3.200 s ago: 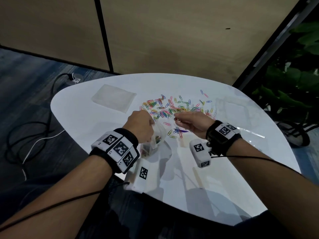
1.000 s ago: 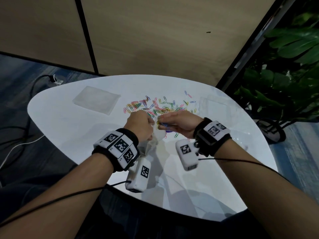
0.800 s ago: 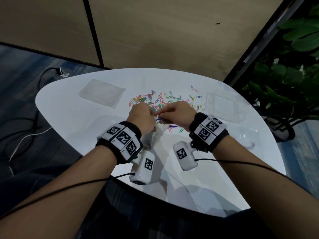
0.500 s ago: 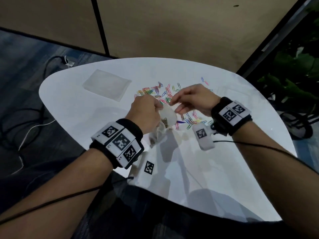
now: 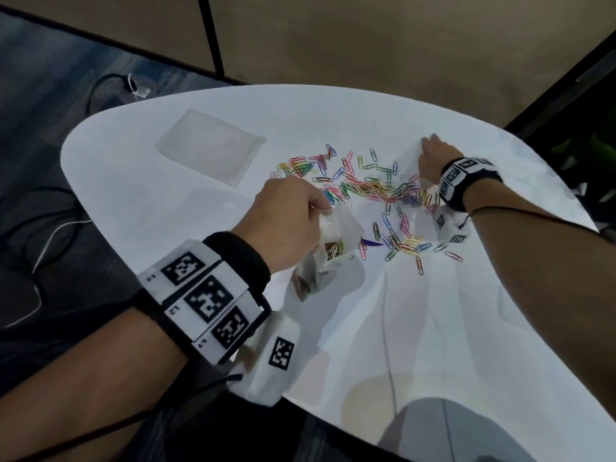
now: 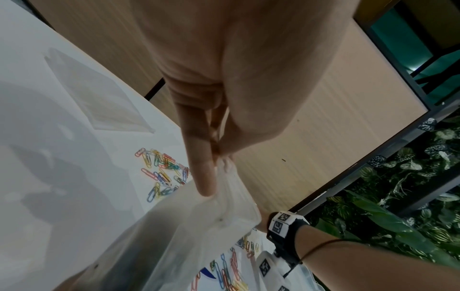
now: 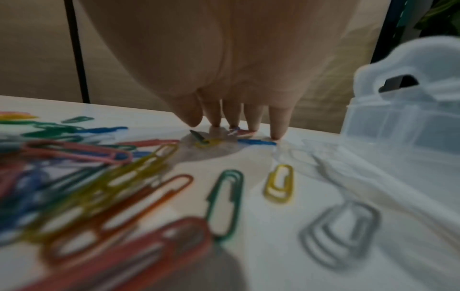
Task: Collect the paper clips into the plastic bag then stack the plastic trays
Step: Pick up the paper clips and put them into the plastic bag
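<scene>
Many coloured paper clips (image 5: 370, 190) lie scattered on the white table (image 5: 133, 195). My left hand (image 5: 290, 221) pinches the rim of the clear plastic bag (image 5: 336, 235) between thumb and forefinger (image 6: 206, 177); the bag (image 6: 199, 226) hangs open with some clips inside. My right hand (image 5: 433, 161) is at the far right of the pile. Its straight fingertips (image 7: 254, 126) touch the table on a few clips (image 7: 206, 141). One clear tray (image 5: 210, 145) lies flat at the back left. A second translucent tray (image 7: 403, 114) stands just right of my right hand.
The table's curved front edge (image 5: 333, 415) is close to my body. Cables (image 5: 60, 228) run over the dark floor on the left. A beige wall panel (image 5: 333, 45) stands behind the table, and green plants (image 6: 398, 196) are at the right.
My right hand has left the bag's mouth and moved out to the far right of the clip pile, fingers down on the table. My left hand keeps holding the bag.
</scene>
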Tool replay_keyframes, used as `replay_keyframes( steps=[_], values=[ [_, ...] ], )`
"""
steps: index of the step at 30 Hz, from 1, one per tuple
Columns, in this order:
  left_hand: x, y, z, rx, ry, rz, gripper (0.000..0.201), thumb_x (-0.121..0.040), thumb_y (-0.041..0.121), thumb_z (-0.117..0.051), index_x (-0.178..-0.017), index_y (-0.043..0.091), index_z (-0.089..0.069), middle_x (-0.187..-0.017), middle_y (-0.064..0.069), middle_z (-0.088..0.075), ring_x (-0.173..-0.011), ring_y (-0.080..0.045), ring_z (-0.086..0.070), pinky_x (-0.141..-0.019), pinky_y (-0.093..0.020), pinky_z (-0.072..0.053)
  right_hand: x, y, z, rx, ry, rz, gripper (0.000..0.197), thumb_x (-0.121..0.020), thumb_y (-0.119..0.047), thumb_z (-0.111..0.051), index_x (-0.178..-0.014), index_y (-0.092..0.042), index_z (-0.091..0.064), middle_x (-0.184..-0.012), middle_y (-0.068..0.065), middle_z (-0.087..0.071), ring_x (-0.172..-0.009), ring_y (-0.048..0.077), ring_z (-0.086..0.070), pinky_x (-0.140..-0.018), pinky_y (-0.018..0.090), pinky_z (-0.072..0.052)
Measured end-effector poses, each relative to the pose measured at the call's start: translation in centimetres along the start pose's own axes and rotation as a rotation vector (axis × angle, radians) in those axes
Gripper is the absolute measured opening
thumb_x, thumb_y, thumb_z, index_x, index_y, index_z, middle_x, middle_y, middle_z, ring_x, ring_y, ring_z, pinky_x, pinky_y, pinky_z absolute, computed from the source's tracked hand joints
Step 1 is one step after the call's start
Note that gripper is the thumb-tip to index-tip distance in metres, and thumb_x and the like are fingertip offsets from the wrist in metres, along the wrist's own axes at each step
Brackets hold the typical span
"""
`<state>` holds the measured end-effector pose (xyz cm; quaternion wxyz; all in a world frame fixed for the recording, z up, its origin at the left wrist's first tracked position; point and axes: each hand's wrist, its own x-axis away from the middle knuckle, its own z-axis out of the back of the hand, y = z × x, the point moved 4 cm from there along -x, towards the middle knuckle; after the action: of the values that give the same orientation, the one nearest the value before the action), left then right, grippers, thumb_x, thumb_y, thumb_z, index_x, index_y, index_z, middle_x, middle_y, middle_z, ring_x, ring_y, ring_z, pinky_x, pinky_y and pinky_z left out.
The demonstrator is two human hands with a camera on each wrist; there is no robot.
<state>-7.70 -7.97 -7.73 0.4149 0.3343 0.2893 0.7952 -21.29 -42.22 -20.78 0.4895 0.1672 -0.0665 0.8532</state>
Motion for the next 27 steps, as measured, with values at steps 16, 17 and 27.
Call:
replay_keyframes(
  steps=[16, 17, 27],
  values=[
    [1.2, 1.4, -0.1, -0.065, -0.061, -0.044, 0.028, -0.098, 0.007, -0.052, -0.116, 0.011, -0.073, -0.119, -0.012, -0.069, -0.100, -0.031, -0.072, -0.094, -0.039, -0.058, 11.8, -4.2, -0.5, -0.209, 0.159, -0.047, 0.024, -0.087, -0.002, -0.059, -0.099, -0.012, -0.077, -0.103, 0.013, -0.073, -0.096, 0.029, -0.068, -0.090, 0.034, -0.056],
    [1.3, 1.4, 0.0, -0.068, -0.063, -0.041, 0.028, -0.098, 0.007, -0.052, -0.116, 0.011, -0.073, -0.118, -0.012, -0.070, -0.101, -0.031, -0.072, -0.095, -0.039, -0.057, 11.7, -3.3, -0.3, -0.275, 0.142, -0.086, 0.018, -0.085, -0.006, -0.065, -0.096, -0.013, -0.078, -0.101, 0.011, -0.075, -0.096, 0.027, -0.069, -0.092, 0.033, -0.055],
    [0.6, 1.6, -0.6, -0.003, -0.083, 0.008, 0.027, -0.094, 0.001, -0.052, -0.108, 0.010, -0.073, -0.119, -0.013, -0.067, -0.092, -0.033, -0.073, -0.089, -0.042, -0.061, 20.9, -4.4, 2.1, -1.912, -0.206, -0.207, 0.019, -0.090, 0.006, -0.060, -0.109, 0.006, -0.063, -0.103, 0.020, -0.070, -0.092, 0.021, -0.073, -0.073, 0.021, -0.059]
  ],
)
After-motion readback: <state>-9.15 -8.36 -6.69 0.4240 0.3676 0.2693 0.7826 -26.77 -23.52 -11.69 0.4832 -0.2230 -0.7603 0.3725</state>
